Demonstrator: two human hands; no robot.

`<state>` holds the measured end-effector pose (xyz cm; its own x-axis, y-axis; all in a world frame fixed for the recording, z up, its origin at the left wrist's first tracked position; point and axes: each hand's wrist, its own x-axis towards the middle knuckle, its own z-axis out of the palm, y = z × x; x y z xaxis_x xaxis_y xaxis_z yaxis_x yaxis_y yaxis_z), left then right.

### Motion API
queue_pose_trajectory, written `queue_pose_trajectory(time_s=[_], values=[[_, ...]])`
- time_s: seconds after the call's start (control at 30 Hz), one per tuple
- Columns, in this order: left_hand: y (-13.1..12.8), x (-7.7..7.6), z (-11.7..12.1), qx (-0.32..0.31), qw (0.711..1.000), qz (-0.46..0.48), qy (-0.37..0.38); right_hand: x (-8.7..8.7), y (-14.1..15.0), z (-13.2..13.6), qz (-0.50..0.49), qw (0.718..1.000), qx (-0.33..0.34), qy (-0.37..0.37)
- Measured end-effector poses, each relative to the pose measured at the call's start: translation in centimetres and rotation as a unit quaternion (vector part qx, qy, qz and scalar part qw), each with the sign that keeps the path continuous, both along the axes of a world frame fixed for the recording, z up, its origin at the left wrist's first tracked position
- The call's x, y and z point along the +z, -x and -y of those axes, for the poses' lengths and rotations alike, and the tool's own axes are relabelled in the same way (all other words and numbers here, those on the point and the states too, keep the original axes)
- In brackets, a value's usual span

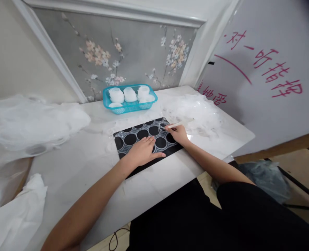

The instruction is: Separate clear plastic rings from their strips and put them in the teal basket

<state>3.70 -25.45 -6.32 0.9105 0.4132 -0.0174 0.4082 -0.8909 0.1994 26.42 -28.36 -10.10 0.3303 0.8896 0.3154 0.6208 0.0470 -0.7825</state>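
A black mat (144, 134) printed with rows of grey-ringed circles lies on the white table (91, 167). My left hand (143, 151) lies flat on its near part, fingers stretched out together, holding nothing. My right hand (177, 134) rests at the mat's right edge, its fingers pinched round a thin white stick-like tool (180, 123) that points away to the right. The tool's near end touches a circle at the mat's far right corner.
A turquoise plastic basket (130, 98) with stacks of clear round pieces stands behind the mat. Heaps of clear plastic film lie at the left (31, 122) and at the right (196, 111). A whiteboard with red writing (264, 73) leans at the right.
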Motion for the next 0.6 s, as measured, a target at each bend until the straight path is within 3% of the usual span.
queue_pose_trajectory(time_s=[0.27, 0.43, 0.5, 0.6], values=[[-4.8, -0.1, 0.6, 0.000, 1.000, -0.015, 0.010, -0.6, -0.5, -0.4, -0.041, 0.999, 0.009, 0.021], [-5.4, -0.4, 0.8, 0.003, 1.000, -0.020, 0.019, -0.2, 0.0, 0.0, -0.018, 0.999, 0.009, 0.026], [-5.2, -0.4, 0.8, -0.001, 1.000, -0.017, 0.022, -0.2, 0.5, 0.5, 0.023, 1.000, 0.004, 0.020], [-5.0, -0.4, 0.9, -0.009, 1.000, -0.002, 0.021, -0.2, 1.4, 0.9, 0.190, 0.982, 0.002, 0.015]])
